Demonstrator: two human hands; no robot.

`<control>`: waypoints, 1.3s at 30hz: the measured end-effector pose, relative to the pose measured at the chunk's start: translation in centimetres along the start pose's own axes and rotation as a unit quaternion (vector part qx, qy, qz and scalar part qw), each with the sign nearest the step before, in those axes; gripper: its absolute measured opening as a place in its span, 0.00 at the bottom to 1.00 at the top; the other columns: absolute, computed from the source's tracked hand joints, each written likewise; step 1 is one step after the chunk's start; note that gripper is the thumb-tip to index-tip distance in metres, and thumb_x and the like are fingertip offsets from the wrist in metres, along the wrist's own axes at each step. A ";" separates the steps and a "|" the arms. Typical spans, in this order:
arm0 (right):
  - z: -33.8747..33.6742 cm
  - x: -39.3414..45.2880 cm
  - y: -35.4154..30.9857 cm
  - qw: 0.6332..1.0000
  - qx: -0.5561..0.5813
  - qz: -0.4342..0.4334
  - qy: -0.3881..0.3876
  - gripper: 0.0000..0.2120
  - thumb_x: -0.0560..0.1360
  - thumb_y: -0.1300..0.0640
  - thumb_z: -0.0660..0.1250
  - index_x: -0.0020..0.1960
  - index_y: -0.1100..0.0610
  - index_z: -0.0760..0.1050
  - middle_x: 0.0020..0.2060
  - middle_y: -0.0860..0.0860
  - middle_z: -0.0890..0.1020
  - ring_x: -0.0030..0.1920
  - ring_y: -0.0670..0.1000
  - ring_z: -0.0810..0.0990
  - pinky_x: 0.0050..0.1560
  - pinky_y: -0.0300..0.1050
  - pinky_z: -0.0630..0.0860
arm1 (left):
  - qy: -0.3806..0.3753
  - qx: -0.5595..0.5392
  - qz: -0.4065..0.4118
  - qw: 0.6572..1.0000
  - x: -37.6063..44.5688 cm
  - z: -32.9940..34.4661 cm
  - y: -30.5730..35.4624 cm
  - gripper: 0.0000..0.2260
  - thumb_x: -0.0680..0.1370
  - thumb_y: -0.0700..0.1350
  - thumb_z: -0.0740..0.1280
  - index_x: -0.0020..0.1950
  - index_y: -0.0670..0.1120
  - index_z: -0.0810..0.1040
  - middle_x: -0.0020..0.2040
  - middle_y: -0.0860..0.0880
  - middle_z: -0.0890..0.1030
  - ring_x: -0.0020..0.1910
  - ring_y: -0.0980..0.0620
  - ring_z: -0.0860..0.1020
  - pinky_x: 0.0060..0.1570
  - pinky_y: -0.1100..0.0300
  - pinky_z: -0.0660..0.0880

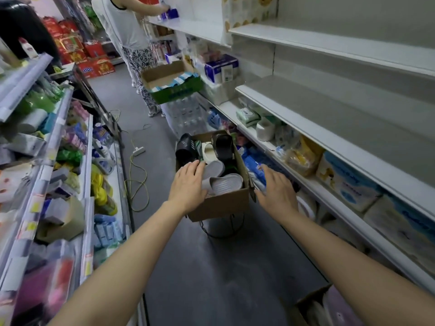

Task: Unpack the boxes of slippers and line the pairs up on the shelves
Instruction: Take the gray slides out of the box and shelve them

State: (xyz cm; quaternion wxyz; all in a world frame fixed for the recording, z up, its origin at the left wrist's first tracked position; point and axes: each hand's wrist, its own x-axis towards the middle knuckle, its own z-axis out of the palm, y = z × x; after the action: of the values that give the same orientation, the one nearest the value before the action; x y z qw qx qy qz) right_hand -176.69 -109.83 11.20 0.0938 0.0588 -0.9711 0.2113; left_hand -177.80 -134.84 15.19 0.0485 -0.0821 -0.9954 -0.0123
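We are at the unpacking step. The cardboard box [219, 203] of slippers sits on a wire stool [222, 228] in the aisle, just beside the right-hand shelves [329, 100]. Our left hand [189, 184] rests on the grey slippers [221, 182] at the near end, fingers straight and lightly spread; the right hand [275, 191] reaches past the box's right wall, fingers spread, holding nothing. Black slippers [186, 145] stand on end at the far side. Next, we judge, comes gripping a matched pair and lifting it clear — the bare middle shelves look the likely spot. Another person [131, 43] and a green-sided box [174, 88] stand farther down the aisle — well apart.
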 end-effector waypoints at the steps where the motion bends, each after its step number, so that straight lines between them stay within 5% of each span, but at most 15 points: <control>1: 0.7 1.0 -0.5 1.000 -0.003 0.005 -0.006 0.35 0.78 0.48 0.66 0.78 0.58 0.55 0.74 0.54 0.66 0.73 0.56 0.64 0.73 0.51 0.62 | -0.002 0.000 0.000 1.000 1.1 0.2 -1.2 0.35 0.80 0.52 0.65 0.81 0.46 0.51 0.81 0.45 0.56 0.79 0.45 0.55 0.78 0.51 0.52; 13: 10.3 11.6 -5.7 0.989 -0.011 0.141 -0.034 0.37 0.77 0.48 0.66 0.79 0.57 0.53 0.74 0.54 0.66 0.73 0.56 0.64 0.72 0.53 0.64 | -0.060 0.007 0.073 0.995 16.0 4.6 -13.9 0.35 0.77 0.51 0.67 0.81 0.45 0.56 0.79 0.44 0.60 0.78 0.43 0.59 0.76 0.50 0.56; 31: 20.4 19.2 -3.9 0.957 0.023 0.271 -0.099 0.37 0.78 0.49 0.65 0.79 0.58 0.51 0.74 0.56 0.65 0.72 0.58 0.65 0.71 0.55 0.64 | -0.218 0.022 0.162 0.962 32.1 15.5 -18.0 0.34 0.76 0.45 0.67 0.80 0.44 0.57 0.78 0.42 0.61 0.75 0.39 0.63 0.74 0.47 0.62; 36: 22.3 19.9 -3.9 0.941 0.032 0.325 -0.095 0.37 0.77 0.49 0.66 0.79 0.58 0.52 0.76 0.55 0.63 0.74 0.57 0.63 0.73 0.53 0.62 | -0.265 0.029 0.194 0.944 36.8 17.7 -17.1 0.26 0.78 0.46 0.66 0.74 0.42 0.66 0.70 0.41 0.71 0.67 0.39 0.72 0.63 0.46 0.73; 39: 23.8 19.8 -4.7 0.927 0.031 0.363 -0.091 0.37 0.77 0.50 0.67 0.78 0.59 0.53 0.76 0.57 0.62 0.75 0.57 0.61 0.74 0.51 0.59 | -0.378 0.083 0.239 0.891 38.6 19.5 -16.0 0.21 0.77 0.51 0.70 0.64 0.40 0.76 0.62 0.41 0.79 0.59 0.40 0.77 0.54 0.51 0.75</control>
State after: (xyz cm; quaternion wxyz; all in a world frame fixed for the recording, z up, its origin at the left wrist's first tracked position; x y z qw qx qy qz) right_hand -198.99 -125.58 -4.07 -0.0800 -0.2764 -0.9233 0.2544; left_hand -220.16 -143.77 -0.68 -0.3229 -0.3113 -0.8864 0.1143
